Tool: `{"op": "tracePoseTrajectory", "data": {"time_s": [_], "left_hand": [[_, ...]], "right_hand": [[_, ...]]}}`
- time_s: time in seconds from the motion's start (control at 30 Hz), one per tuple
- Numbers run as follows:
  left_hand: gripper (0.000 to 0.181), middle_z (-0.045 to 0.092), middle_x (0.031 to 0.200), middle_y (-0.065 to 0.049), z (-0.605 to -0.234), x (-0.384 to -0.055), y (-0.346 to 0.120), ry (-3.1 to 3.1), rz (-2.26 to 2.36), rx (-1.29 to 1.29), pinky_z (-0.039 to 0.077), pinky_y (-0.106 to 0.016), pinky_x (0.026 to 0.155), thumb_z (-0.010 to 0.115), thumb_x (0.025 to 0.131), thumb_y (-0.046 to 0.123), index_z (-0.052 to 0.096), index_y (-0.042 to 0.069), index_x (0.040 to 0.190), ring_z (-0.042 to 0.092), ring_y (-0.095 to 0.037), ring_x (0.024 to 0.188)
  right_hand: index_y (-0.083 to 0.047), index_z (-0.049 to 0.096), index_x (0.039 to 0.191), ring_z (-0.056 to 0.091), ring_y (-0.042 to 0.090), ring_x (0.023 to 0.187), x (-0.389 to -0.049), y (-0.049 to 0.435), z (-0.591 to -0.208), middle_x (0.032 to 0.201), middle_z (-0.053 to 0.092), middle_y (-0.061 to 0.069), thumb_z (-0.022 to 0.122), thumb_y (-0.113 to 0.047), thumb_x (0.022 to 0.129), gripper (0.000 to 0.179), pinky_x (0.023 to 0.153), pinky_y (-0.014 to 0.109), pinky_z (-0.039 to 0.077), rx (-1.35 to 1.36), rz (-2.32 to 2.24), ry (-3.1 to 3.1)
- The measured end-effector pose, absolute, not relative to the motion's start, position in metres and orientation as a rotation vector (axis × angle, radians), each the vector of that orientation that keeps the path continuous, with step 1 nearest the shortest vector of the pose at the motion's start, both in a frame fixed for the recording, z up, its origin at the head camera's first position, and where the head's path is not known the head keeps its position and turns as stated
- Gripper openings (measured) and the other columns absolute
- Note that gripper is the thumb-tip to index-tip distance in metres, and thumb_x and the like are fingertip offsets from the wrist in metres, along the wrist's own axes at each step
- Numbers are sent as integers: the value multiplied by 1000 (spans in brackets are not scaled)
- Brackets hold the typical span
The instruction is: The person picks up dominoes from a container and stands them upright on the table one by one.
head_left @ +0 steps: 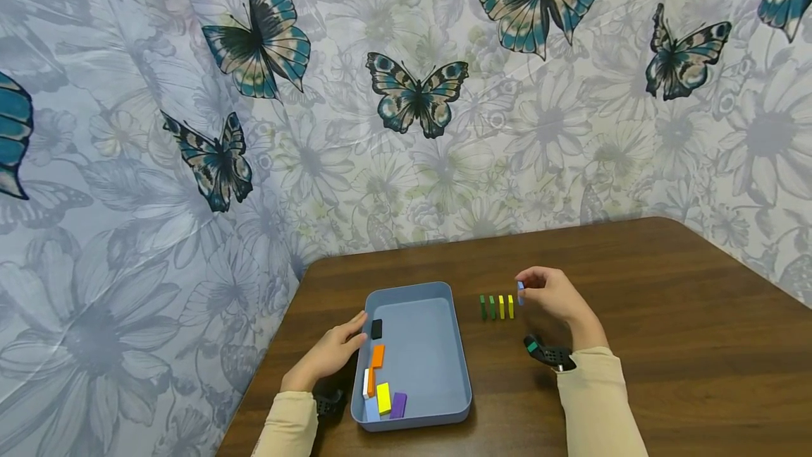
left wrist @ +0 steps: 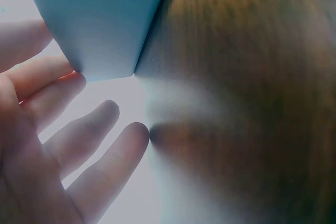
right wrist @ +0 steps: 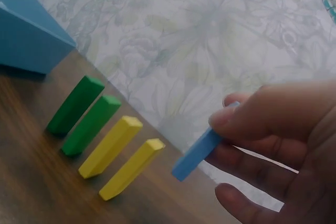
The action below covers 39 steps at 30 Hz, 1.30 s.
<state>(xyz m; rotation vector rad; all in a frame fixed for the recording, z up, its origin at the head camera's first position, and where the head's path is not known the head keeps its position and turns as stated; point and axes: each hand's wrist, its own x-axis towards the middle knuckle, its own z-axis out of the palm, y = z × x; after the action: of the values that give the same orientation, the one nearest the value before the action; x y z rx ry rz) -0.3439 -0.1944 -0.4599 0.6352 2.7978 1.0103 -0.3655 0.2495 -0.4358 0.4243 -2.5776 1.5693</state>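
My right hand (head_left: 561, 298) pinches a blue domino block (right wrist: 197, 153) between thumb and fingers, its lower end pointing down. To its left, a row of upright blocks stands on the table: a dark green block (right wrist: 76, 106), a green block (right wrist: 92, 126), a yellow block (right wrist: 111, 147) and another yellow block (right wrist: 132, 169). The held block is at the row's right end, beside the last yellow one. My left hand (head_left: 330, 352) rests against the left side of a blue-grey tray (head_left: 421, 344), fingers extended along its outer wall (left wrist: 100, 30).
Inside the tray, along its left and near sides, lie a black block (head_left: 377, 328), orange blocks (head_left: 378, 356), a white block (head_left: 366, 383), a yellow block (head_left: 383, 407), a light blue block (head_left: 371, 410) and a purple block (head_left: 398, 405). A butterfly-patterned wall covering (head_left: 342, 182) rises behind the brown table (head_left: 672, 316).
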Motion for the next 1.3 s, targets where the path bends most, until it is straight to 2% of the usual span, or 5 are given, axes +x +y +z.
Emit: {"op": "tracePoseTrajectory", "data": {"time_s": [0.3, 0.53, 0.93, 1.3], "left_hand": [[52, 24, 146, -10, -459, -343, -194, 2782, 1062, 659, 24, -53, 103, 44, 93, 28, 30, 8, 139, 25, -30, 132], [54, 23, 147, -7, -459, -344, -194, 2800, 1000, 646, 25, -50, 104, 42, 94, 33, 28, 8, 140, 24, -27, 133], [53, 22, 147, -5, -459, -344, -194, 2806, 1009, 629, 23, -48, 105, 41, 94, 32, 27, 9, 140, 23, -25, 133], [55, 23, 147, -4, -460, -344, -195, 2801, 1010, 637, 23, -48, 105, 41, 94, 35, 28, 9, 140, 24, -26, 133]], "right_hand": [[2, 57, 107, 52, 22, 86, -372, 249, -451, 101, 57, 16, 57, -2, 82, 26, 70, 28, 47, 347, 1584, -2614], [1, 57, 108, 53, 22, 88, -375, 249, -459, 102, 58, 15, 58, -4, 82, 27, 71, 29, 47, 260, 1568, -2649], [-1, 58, 103, 52, 21, 81, -380, 248, -467, 96, 57, 15, 58, -1, 80, 23, 68, 30, 47, 295, 1614, -2639], [0, 57, 103, 52, 23, 84, -379, 247, -467, 99, 56, 19, 59, -1, 79, 24, 70, 29, 47, 295, 1627, -2633]]}}
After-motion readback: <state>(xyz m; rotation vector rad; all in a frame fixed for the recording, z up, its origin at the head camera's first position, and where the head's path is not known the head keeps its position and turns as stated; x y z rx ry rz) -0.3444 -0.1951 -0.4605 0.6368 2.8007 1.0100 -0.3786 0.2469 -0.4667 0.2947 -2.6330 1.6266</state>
